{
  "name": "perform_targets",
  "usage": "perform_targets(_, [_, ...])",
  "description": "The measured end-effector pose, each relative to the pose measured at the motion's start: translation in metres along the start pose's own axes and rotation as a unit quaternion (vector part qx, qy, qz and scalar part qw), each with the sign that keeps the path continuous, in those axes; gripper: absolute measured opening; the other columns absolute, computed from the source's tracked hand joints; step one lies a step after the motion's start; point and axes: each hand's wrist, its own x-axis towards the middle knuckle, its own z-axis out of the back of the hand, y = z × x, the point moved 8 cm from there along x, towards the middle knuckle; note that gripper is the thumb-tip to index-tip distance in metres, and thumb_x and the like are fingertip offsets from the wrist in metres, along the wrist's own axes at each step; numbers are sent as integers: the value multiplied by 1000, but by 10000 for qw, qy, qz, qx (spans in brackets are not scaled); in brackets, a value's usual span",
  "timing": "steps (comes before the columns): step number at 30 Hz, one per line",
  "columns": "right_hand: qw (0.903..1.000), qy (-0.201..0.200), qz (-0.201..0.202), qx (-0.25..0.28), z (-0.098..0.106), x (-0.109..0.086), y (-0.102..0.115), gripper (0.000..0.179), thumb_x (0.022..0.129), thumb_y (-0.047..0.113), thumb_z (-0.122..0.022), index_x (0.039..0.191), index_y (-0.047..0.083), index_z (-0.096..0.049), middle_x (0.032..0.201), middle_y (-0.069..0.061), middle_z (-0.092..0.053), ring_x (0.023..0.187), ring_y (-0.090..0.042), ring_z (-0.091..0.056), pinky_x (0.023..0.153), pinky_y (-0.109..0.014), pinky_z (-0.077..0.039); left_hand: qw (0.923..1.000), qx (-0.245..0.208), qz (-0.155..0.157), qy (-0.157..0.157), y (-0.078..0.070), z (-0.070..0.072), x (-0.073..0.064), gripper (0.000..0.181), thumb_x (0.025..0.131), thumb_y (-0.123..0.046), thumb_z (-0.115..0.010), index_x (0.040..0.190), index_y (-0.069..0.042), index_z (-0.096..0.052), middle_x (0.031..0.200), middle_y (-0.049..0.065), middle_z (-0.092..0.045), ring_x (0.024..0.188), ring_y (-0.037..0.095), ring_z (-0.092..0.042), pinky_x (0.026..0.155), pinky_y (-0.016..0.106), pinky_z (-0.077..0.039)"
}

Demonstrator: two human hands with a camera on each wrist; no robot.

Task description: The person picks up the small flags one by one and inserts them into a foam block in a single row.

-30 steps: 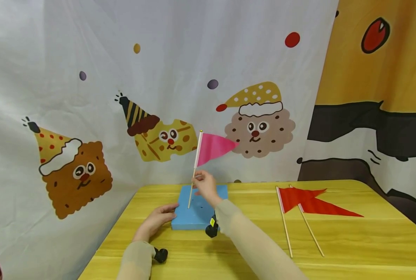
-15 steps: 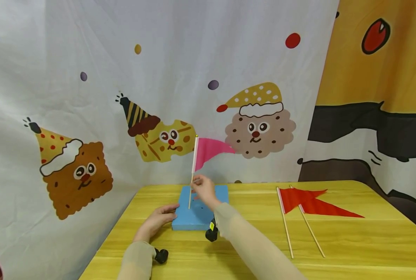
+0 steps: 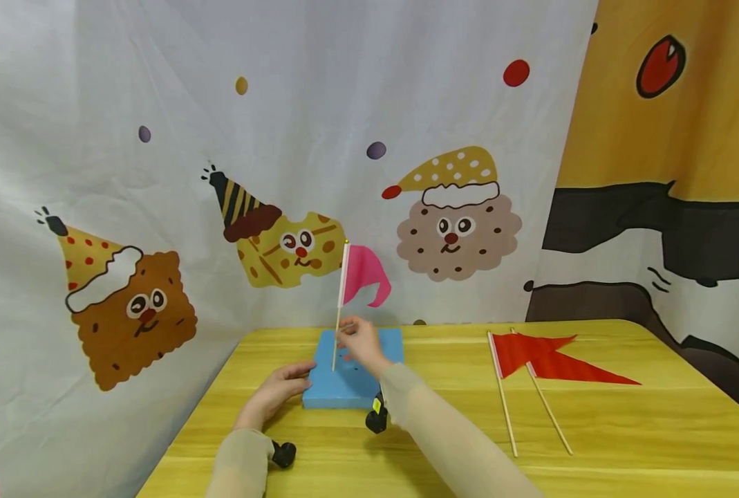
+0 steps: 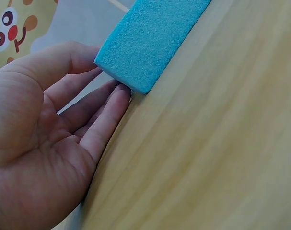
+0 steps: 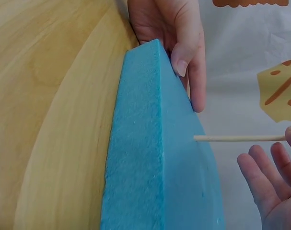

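A blue foam block point(image 3: 344, 400) lies flat on the wooden table. My left hand point(image 3: 282, 387) rests against its left side; in the left wrist view, the relaxed fingers point(image 4: 109, 112) touch the block's end. With thumb and fingertips, my right hand point(image 3: 363, 344) pinches the thin wooden stick of a pink pennant flag point(image 3: 357, 273). The stick point(image 5: 241, 138) stands nearly upright, its lower end at the block's top face in the right wrist view. Small dark holes mark that face. The pink cloth's tip curls downward.
Two red pennant flags, a nearer one point(image 3: 511, 354) and another point(image 3: 587, 369) partly under it, lie on the table point(image 3: 444, 408) to the right. Behind the table hangs a white printed curtain point(image 3: 319, 104) with cartoon biscuits.
My right hand has lowered slightly and the flag's stick has turned more upright. The pink cloth, spread out before, now curls down at its tip. My left hand stays against the block.
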Motion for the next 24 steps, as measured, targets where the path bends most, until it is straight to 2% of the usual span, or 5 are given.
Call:
perform_targets(6, [9996,226,-160,100,11,-9,-5,22,90,9,-69,110,1,-65,91,-9,-66,80,-33,-69,63,-49,-59,10000,9,3,-8,-1,-1,-1,50,98,-12,-58,144,1,-44,149,26,-35,132,43,-38,104,46,-42])
perform_targets(10, [9993,229,-183,213,30,-17,-5,22,90,8,-68,111,2,-66,93,-11,-67,82,-35,-68,65,-48,-59,10000,9,39,-39,-2,0,-2,50,98,-12,-58,145,-1,-44,149,25,-34,132,42,-39,104,45,-42])
perform_targets(14, [9997,76,-228,94,59,-24,-5,23,90,10,-68,112,2,-66,95,-11,-68,82,-34,-69,64,-42,-59,10000,28,11,-30,-2,0,0,51,98,-12,-58,145,-1,-44,150,26,-33,132,42,-40,104,46,-42])
perform_targets(18, [9994,-172,-298,-42,94,-33,-11,22,90,10,-68,110,2,-67,94,-11,-68,78,-30,-69,66,-45,-59,10000,61,15,-18,-1,2,0,51,98,-13,-59,145,-1,-44,150,26,-33,131,42,-41,104,46,-41])
perform_targets(24, [9979,-434,-477,-89,150,-52,-22,22,91,12,-67,111,2,-67,98,-17,-66,84,-38,-67,67,-44,-59,10000,51,-35,34,-1,0,-1,51,98,-12,-58,145,0,-43,149,26,-34,131,43,-40,104,46,-41])
